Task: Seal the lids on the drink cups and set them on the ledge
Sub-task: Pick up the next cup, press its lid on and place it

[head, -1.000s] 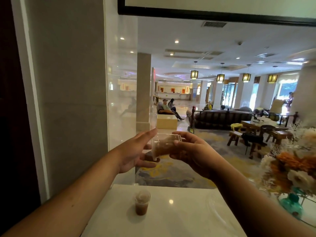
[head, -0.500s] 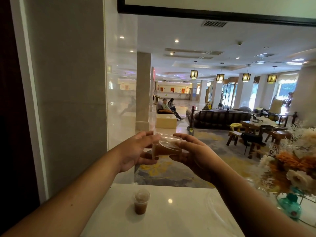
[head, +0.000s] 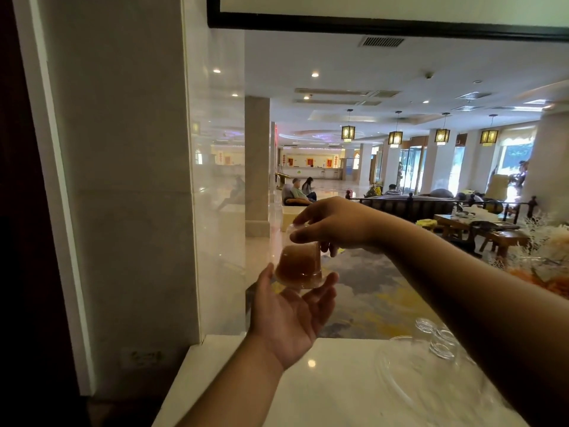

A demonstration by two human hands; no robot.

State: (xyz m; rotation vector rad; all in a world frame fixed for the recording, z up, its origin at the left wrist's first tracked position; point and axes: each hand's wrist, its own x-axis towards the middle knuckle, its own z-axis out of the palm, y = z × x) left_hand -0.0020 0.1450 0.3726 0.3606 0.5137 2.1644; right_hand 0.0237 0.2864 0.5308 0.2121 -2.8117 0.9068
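Drink cup [head: 298, 266]: small clear plastic cup of brown liquid, being held in the air upside down or steeply tipped, wide lidded end down, above the near edge of the white ledge [head: 332, 392].
Right hand [head: 335, 224]: its fingers [head: 303, 234] are closing from above around the cup's narrow end.
Left hand [head: 289, 318]: it is lying open, palm up, fingertips touching the lidded end from below; it is supporting, not gripping.
Leak risk: liquid is resting against the lid; in my judgement an incomplete seal would be letting it run onto the palm and ledge.
Drop risk: the top grip is narrow; a slip would be dropping the cup near the clear glassware [head: 437, 340] on the surface.
Squeeze risk: soft walls could be flexing and popping the lid.
Writing: none is readable on cup or lid; distant red wall signs are too small to read.
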